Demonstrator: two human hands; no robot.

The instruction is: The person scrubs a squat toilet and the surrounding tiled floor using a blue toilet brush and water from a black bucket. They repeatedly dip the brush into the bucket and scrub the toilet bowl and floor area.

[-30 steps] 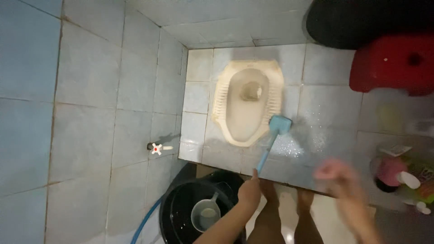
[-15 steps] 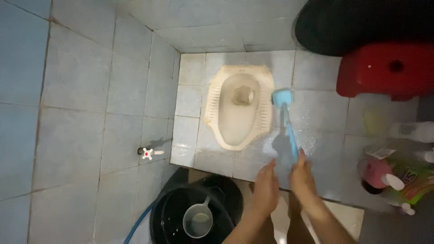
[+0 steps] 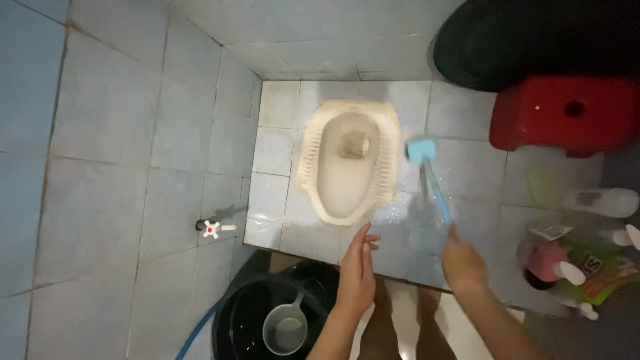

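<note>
One hand only carries the work now: my right hand point(image 3: 463, 263) has its grip wrapped round the lower end of the blue brush handle point(image 3: 437, 193), fingers pressed together on it, while my left hand point(image 3: 359, 267) hangs free beside it, fingers spread and holding nothing. The brush head point(image 3: 421, 151) sits at the far end of the handle, touching the wet floor tile point(image 3: 467, 167) just beside the right rim of the cream squat toilet pan point(image 3: 348, 160). Judging by the glistening foam speckled over the tiles near the pan, the scrubbing of the floor on that side looks partly done; the pan itself looks stained and dull, so I judge it is yet to be scrubbed, and no rinsing shows. Further out, the black bucket point(image 3: 267, 313) with a grey dipper point(image 3: 285, 329) in it stands below my left arm, a red stool point(image 3: 560, 113) sits far right, and bottles point(image 3: 593, 200) crowd the right edge. Half a second ago both my hands were closed on the handle together; a second ago my left alone held it, with the head lower, at the pan's near right corner.
</note>
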